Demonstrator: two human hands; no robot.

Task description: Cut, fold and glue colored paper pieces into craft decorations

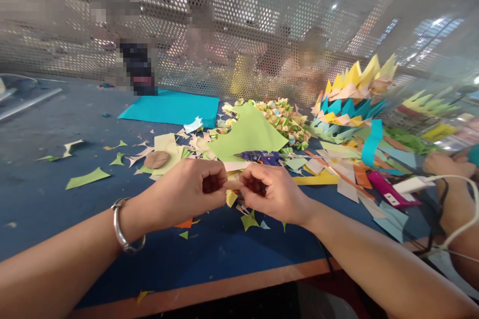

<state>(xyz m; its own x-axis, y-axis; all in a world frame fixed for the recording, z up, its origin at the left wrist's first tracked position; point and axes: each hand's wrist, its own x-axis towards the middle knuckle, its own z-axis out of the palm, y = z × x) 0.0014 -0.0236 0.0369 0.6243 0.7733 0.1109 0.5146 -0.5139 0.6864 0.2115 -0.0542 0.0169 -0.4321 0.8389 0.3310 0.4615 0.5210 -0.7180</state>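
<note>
My left hand (194, 187), with a silver bangle on its wrist, and my right hand (275, 192) meet near the middle of the view. Thumb and fingers of each are pinched on a small pale strip (233, 185) stretched between them. Just beyond my fingers lies a dark blue glue gun (262, 157), on and beside a large green paper sheet (249, 132) with a curved cut edge. A round brown disc (157, 160) sits on pale yellow paper left of the gun. Small paper scraps lie below my hands.
Blue paper (172, 107) lies at the back left. Behind the green sheet is a pile of folded paper pieces (286, 122). Spiky layered paper (352, 102) stands at right, near a magenta power strip (392, 190) with cables. Another person's hand (445, 167) is at the far right.
</note>
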